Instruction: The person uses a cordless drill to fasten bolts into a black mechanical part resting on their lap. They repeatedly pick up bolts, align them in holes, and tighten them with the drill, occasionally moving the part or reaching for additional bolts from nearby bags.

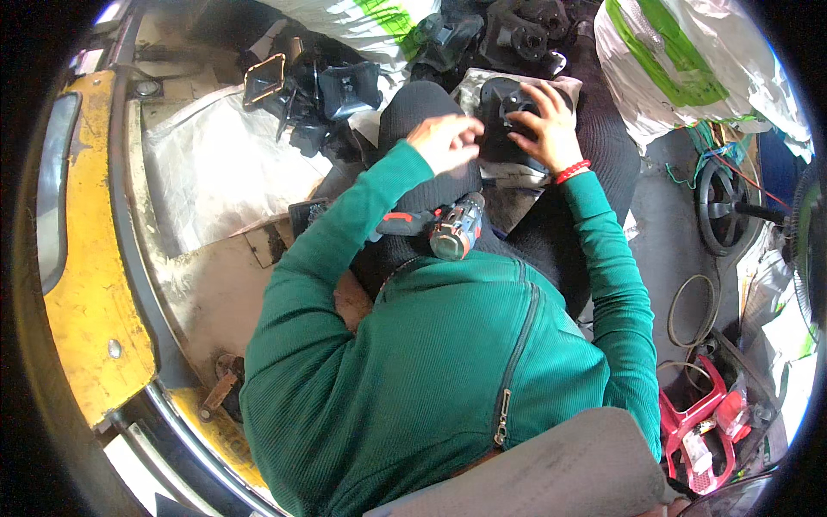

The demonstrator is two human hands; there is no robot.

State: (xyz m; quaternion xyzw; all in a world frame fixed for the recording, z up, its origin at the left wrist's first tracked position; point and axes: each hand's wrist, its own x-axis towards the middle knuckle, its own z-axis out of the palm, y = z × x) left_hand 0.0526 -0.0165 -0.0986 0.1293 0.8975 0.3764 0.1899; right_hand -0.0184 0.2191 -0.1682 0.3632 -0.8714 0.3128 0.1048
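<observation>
I look down on my green-sleeved arms and my lap in dark trousers. My right hand (544,122), with a red bracelet at the wrist, presses on a black plastic part (501,119) that rests on a pale cloth over my knee. My left hand (448,140) hovers at the part's left edge, fingers curled and touching it. A red and black cordless drill (446,229) lies loose on my lap below both hands.
A heap of similar black plastic parts (345,90) lies ahead at the left. White sacks with green print (689,65) stand at the upper right. A yellow metal frame (82,258) curves along the left. A black wheel (722,202) and red plastic pieces (702,422) lie at the right.
</observation>
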